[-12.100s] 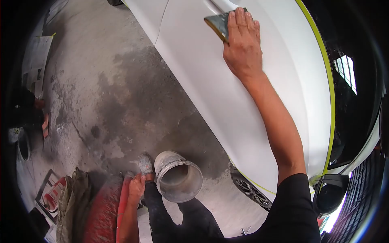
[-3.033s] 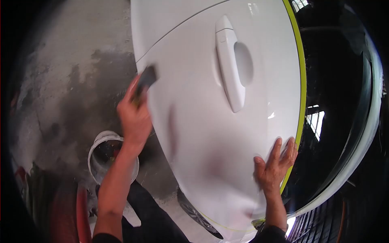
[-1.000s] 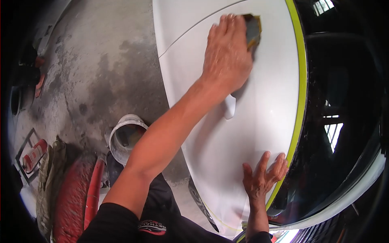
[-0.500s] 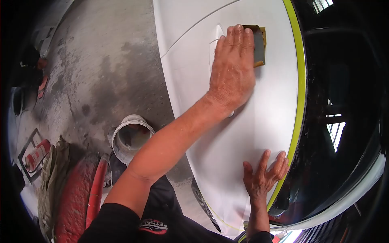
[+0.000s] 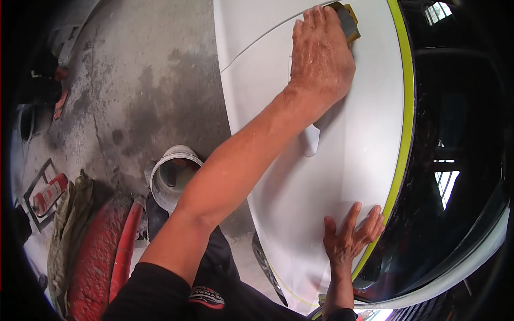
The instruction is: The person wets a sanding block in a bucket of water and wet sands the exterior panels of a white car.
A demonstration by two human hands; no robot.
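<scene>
My left hand [image 5: 323, 64] presses flat, fingers together, on a piece of sandpaper [image 5: 349, 25] against a white car side panel [image 5: 369, 128]. Grey and yellow-brown parts of the sheet stick out past the fingers; the rest is hidden under the hand. Below my left wrist, part of the white door handle [image 5: 310, 142] shows. Lower on the panel rests my right hand [image 5: 350, 241], fingers spread and holding nothing. Its fingertips lie near the yellow-green masking tape [image 5: 408, 101] that runs along the window edge.
A whitish bucket [image 5: 160, 184] with liquid stands on the stained concrete floor [image 5: 144, 80]. Red body parts [image 5: 96, 257], a crumpled olive cloth [image 5: 68, 227] and a red canister [image 5: 50, 193] lie at lower left. Another person's foot [image 5: 61, 103] shows at far left.
My left hand has slid with the sandpaper up and away along the panel, uncovering the lower end of the door handle. My right hand stays in place on the panel.
</scene>
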